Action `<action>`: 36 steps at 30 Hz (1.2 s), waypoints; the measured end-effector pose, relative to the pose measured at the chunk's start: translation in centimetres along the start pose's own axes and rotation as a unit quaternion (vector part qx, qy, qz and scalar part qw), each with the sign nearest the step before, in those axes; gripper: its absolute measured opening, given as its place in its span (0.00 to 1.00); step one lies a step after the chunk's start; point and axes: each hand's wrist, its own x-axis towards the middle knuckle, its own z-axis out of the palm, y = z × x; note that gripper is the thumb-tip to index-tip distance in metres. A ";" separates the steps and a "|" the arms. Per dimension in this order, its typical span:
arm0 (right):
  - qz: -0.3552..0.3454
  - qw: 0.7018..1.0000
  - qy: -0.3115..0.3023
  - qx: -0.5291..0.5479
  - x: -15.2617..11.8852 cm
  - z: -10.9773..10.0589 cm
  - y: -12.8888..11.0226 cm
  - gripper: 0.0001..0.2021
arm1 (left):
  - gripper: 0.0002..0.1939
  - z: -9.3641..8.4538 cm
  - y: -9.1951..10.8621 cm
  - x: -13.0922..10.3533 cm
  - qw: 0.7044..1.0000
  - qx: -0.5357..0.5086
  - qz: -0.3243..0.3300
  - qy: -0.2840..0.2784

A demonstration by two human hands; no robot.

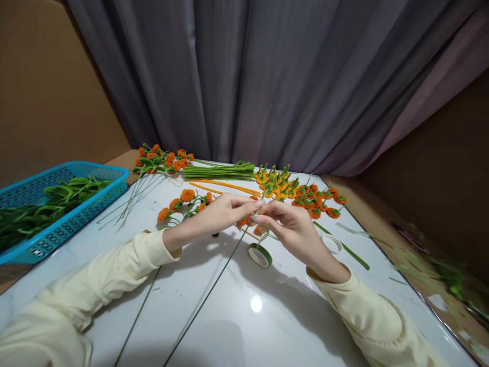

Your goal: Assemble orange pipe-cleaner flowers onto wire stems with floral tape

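Over the middle of the table, my left hand [231, 210] is closed, thumb and fingers pinching the top of a long, thin green wire stem [212, 285]. My right hand [292, 229] is closed beside it, its fingertips on pale green floral tape at the same spot. A strip of that tape runs down to a roll of green floral tape [260, 255] below my fingers. Green fuzzy tips [269, 189] show just above the pinch; whether they belong to the held stem I cannot tell. Orange pipe-cleaner flowers [187, 195] lie behind my left wrist, partly hidden.
A blue basket [124, 178] of green leaves stands left. Along the back lie orange flowers [178, 164], green pipe cleaners [217, 172], yellow flower pieces [282, 186] and more orange flowers [315, 201]. A white ring [332, 244] lies right. Another wire [139, 311] crosses the front left.
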 end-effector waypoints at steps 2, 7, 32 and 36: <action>0.003 1.000 0.005 -0.017 0.0 0.0 0.2 0.11 | 0.16 0.0 0.1 -0.1 0.999 0.016 0.021 0.020; -0.012 0.999 0.005 -0.051 0.1 0.1 0.2 0.10 | 0.09 0.0 0.0 -0.1 0.995 0.023 0.026 0.091; -0.275 0.844 0.010 -0.459 1.2 -4.0 1.2 0.08 | 0.11 1.4 0.2 -0.9 0.994 0.092 0.015 0.060; -0.252 0.870 -0.033 -0.422 1.1 -4.1 0.7 0.10 | 0.10 1.4 -0.1 -0.7 0.990 0.107 0.024 0.085</action>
